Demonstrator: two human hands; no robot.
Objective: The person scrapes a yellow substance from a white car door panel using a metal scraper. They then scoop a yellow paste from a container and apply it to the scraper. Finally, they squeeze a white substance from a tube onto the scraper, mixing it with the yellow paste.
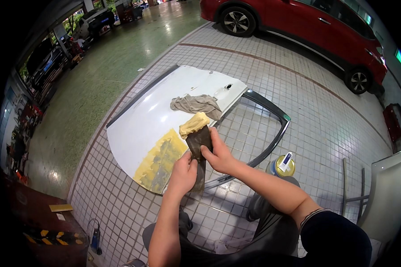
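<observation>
Both hands are closed on a dark, flat putty spreader (195,143), held over the near edge of a white car door panel (142,120). A thick lump of yellow putty (194,125) sits on its far end. My right hand (219,153) grips the right side with the thumb on top. My left hand (182,175) pinches the lower left part; whether a second dark piece overlaps there I cannot tell. Left of the spreader, a patch of yellow filler (159,156) with grey bare areas covers the panel's near corner. A crumpled grey-brown cloth (195,105) lies on the panel beyond the putty.
To the right of the door's dark window frame (272,111) stands a round tin (276,167) with a white-and-blue tube (286,161) on top. A red car (294,26) is parked at the back. A silver panel (387,191) leans at right; a blue power tool (96,240) rests lower left.
</observation>
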